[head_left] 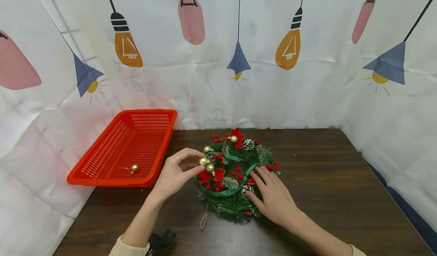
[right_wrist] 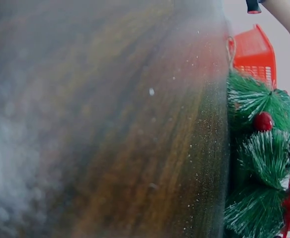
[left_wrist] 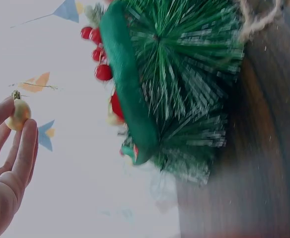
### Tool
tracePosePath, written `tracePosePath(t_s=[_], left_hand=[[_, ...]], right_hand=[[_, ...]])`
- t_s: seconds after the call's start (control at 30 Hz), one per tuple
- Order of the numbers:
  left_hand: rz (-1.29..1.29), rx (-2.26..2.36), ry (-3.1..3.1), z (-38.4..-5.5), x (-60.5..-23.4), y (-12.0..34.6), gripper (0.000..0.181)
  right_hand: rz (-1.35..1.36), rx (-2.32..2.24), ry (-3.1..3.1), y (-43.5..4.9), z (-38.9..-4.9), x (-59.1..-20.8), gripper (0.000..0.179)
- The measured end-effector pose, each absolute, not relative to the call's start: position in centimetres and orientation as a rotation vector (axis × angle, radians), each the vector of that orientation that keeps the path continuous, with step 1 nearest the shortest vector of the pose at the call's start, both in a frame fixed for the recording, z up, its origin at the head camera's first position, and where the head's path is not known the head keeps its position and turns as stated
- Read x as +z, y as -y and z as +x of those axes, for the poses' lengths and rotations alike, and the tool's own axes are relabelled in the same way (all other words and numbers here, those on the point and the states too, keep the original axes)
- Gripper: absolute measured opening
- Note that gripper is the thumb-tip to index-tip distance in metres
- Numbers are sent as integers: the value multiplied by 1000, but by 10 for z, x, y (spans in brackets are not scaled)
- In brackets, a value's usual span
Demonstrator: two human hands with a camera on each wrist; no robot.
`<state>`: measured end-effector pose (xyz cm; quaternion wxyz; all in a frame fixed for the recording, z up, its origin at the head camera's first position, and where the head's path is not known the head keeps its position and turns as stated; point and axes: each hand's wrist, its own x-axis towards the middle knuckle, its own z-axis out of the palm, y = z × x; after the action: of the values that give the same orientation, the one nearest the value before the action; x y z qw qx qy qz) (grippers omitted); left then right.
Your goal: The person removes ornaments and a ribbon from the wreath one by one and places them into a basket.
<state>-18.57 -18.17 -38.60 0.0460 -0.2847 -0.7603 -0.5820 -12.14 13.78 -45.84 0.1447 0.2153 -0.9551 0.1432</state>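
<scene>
A green Christmas wreath (head_left: 233, 207) lies on the table, trimmed with red flowers, red berries, pinecones and a green ribbon (head_left: 227, 192). My left hand (head_left: 175, 174) is at its left side and pinches a small gold bauble (left_wrist: 20, 116) between thumb and fingers. Other gold baubles (head_left: 210, 168) sit close by on the wreath. On the wreath's right part rests my right hand (head_left: 273, 199), its fingers spread near the ribbon and a pinecone (head_left: 246, 190). The right wrist view catches only the fingertips at its edge, beside the green needles (right_wrist: 264, 163).
To the left stands a red plastic basket (head_left: 109, 181) with one gold bauble (head_left: 134, 168) inside. A twine loop (head_left: 203, 222) sticks out from the wreath's near edge. Behind the brown table (head_left: 324, 172) hangs a white printed curtain (head_left: 211, 93).
</scene>
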Motion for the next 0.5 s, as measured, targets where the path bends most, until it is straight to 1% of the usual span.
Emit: tracePosePath(t_s=[0.2, 0.5], left_hand=[[-769, -1763, 2326, -192, -383, 203, 29], [-585, -1712, 2341, -199, -381, 238, 31]], right_hand=[[641, 399, 2773, -139, -121, -459, 60], [653, 396, 2788, -138, -122, -459, 57]])
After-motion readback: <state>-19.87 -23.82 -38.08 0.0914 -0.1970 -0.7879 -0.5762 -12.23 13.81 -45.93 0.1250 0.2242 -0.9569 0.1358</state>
